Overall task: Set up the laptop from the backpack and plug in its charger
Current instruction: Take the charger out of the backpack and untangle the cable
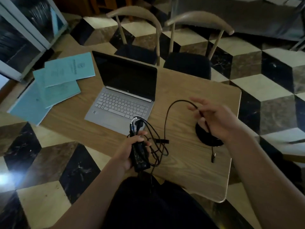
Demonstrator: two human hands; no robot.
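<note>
Silver in finish, the laptop (123,96) stood open on the wooden table (189,162), screen dark, keyboard facing me. From my remote station I logged the left hand (130,151) over the table's near edge, fingers curled round the black charger brick (140,156). Loose cable loops (155,142) hung from that grip, and a bundled plug end (135,124) stood just above the fingers, overlapping the laptop's near corner in view. The right hand (214,119) was raised to the right of the laptop, pinching the thin charger lead (166,119) between thumb and fingers. The lead arched up from the loops to that pinch, and its connector tip (212,157) dangled below the hand. A round black object (208,138) lay on the table beneath the right hand; I could not tell what it was. Blue booklets (54,85) lay fanned left of the laptop. Two chairs (188,63) stood at the far edge.
</note>
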